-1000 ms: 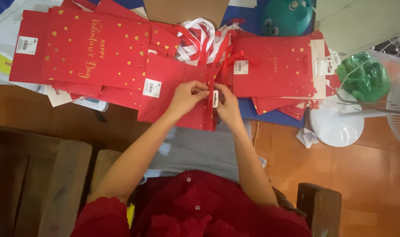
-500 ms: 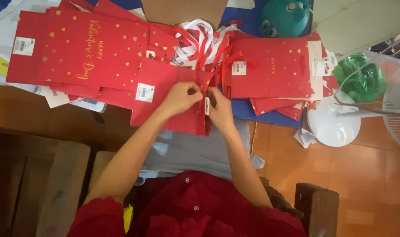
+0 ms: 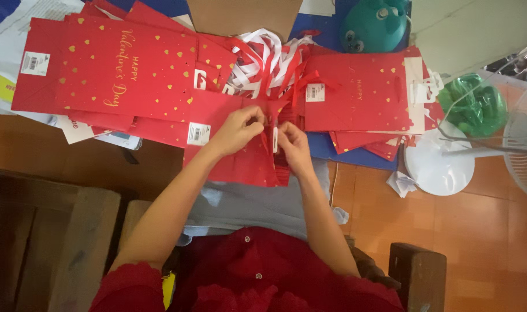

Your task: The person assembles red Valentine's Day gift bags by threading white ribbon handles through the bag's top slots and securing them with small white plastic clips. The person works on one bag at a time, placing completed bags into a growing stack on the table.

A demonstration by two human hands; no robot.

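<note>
Just below the tangle of ribbons (image 3: 263, 66), the left hand (image 3: 237, 128) and right hand (image 3: 292, 144) pinch the red bag (image 3: 240, 162) top edge, best held taut and even.

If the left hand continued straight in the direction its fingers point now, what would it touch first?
The left hand points toward the right hand, across the red paper bag both hold. It would probably meet the small white tag between them, then the right hand's fingers.

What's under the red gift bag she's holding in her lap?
Under the red gift bag held by the left hand and right hand a grey cloth shows over the lap. Whatever lies directly beneath the bag is covered.
</note>
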